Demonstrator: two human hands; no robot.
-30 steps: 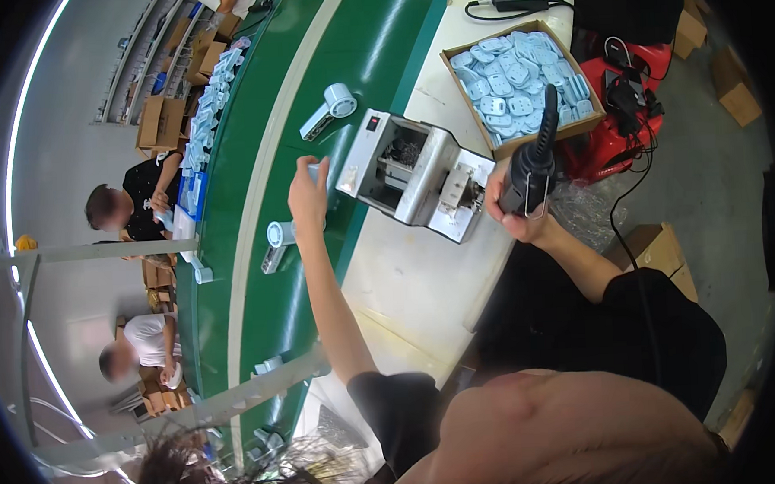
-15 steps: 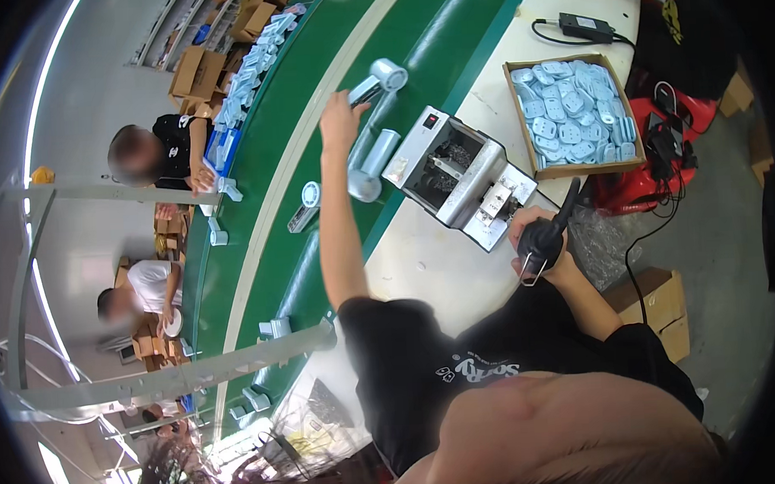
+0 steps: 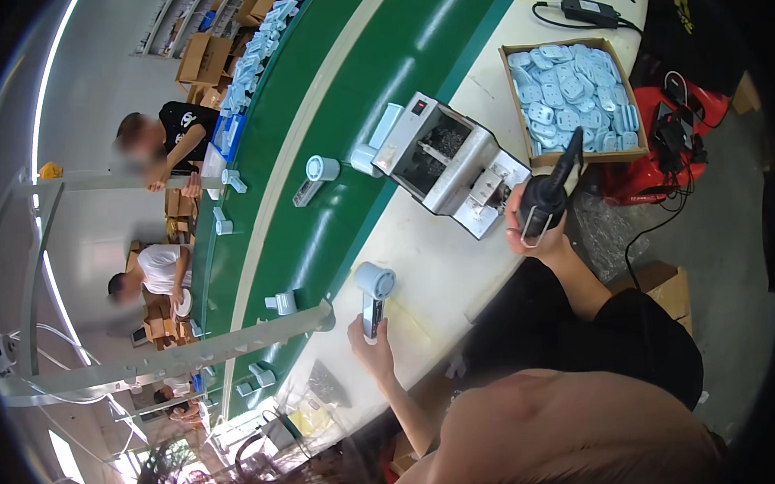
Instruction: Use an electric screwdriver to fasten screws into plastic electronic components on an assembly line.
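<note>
In my left hand (image 3: 372, 353) is a light blue plastic device (image 3: 375, 280) with a round head and a dark-sided handle. The hand grips it by the handle, head pointing away, over the white table (image 3: 423, 262). My right hand (image 3: 515, 229) is closed around a black electric screwdriver (image 3: 543, 201) with a wire hanging loop. Its pointed end aims up toward a carton of light blue pieces. Just left of that hand stands a white and grey screw feeder (image 3: 440, 162), with small dark screws visible in its tray.
The carton (image 3: 591, 157) of flat light blue covers sits far right. A black power adapter (image 3: 587, 10) lies beyond it. Along the left runs a green conveyor (image 3: 396, 51) carrying similar devices (image 3: 322, 169). A metal bar (image 3: 237, 357) crosses it. Co-workers sit across the belt.
My left hand has drawn a light blue device back from the conveyor to the near table. My right hand has shifted slightly, still holding the screwdriver.
</note>
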